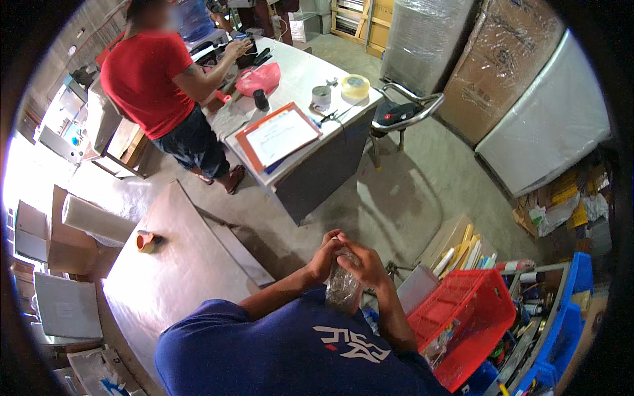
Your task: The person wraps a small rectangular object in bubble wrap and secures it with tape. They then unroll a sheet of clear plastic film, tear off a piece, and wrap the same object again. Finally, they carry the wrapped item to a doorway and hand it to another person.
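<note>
The left hand [325, 254] and the right hand [362, 262] are both closing around the top of a clear plastic bag [343, 288], gripping it in front of the chest. The bag is hanging upright between the forearms, above the blue shirt [290, 356]. A red plastic crate [462, 317] is sitting just to the right. A co-worker in a red shirt [146, 79] is standing at the steel table [310, 165], well apart.
</note>
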`<control>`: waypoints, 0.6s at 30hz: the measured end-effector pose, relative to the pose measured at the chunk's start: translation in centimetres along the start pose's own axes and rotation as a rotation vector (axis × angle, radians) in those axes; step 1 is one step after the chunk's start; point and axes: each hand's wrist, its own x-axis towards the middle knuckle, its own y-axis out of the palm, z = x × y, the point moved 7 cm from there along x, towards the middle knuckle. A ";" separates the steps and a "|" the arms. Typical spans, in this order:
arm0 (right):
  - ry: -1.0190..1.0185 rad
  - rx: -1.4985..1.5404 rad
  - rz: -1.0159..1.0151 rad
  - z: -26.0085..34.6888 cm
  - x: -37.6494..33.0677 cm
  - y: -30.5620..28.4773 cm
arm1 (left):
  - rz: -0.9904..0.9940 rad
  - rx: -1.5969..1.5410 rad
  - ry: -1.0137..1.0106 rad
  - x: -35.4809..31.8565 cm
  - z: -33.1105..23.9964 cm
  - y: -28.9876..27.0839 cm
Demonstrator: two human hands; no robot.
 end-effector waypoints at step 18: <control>0.028 0.488 -0.526 -16.5 20.9 -24.5 | 0.300 0.352 -0.139 31.9 -8.4 18.6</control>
